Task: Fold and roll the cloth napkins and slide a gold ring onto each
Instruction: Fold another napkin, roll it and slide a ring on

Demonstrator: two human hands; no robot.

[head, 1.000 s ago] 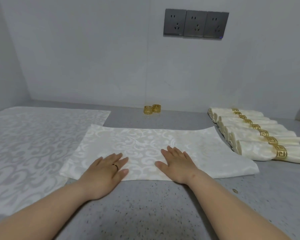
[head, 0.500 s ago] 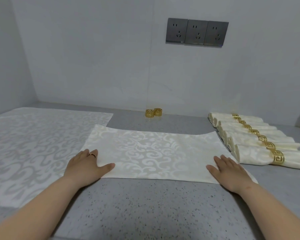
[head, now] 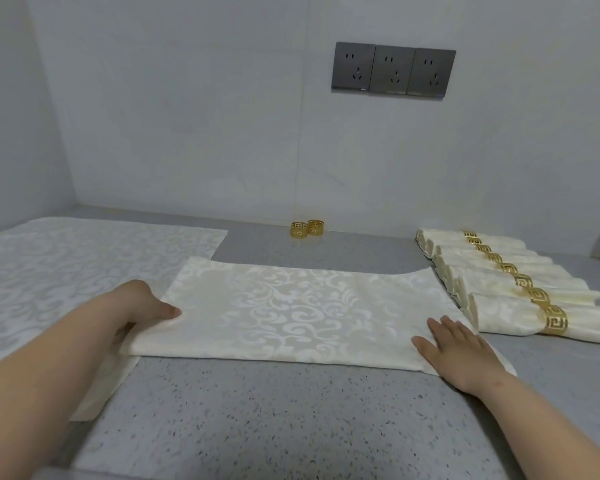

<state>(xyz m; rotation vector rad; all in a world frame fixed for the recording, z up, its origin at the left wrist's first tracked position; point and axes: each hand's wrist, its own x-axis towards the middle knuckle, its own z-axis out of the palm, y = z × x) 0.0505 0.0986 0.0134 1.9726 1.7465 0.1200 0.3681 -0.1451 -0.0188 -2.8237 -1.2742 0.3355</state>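
I see the folded napkin (head: 302,313) lying flat on the grey surface (head: 291,420) straight ahead of me, its long axis running left to right, so each short end sits under one of my hands. My left hand (head: 142,306) is at the left end, and that is the end that matters: its thumb lies on top of the cloth while the other fingers are tucked beneath the edge, out of sight, so I judge it has that end pinched and raised a little. I cannot tell how firm the hold is. My right hand (head: 461,351) lies flat and spread on the near right corner, gripping nothing, only pinning the cloth down.

The whole napkin stretches to the right of the left fingers, so I judge the coming move carries that left end over toward the right hand, which would serve as the anchor. The left hand is the one placed to do it.

The two loose gold rings (head: 307,229) stand by the back wall, well apart from both hands and beyond the far long edge. The finished rolls (head: 492,289) lie just beside the napkin's right end, so a fold carried that way has little room to overshoot. A spread cloth (head: 66,271) lies to the left.
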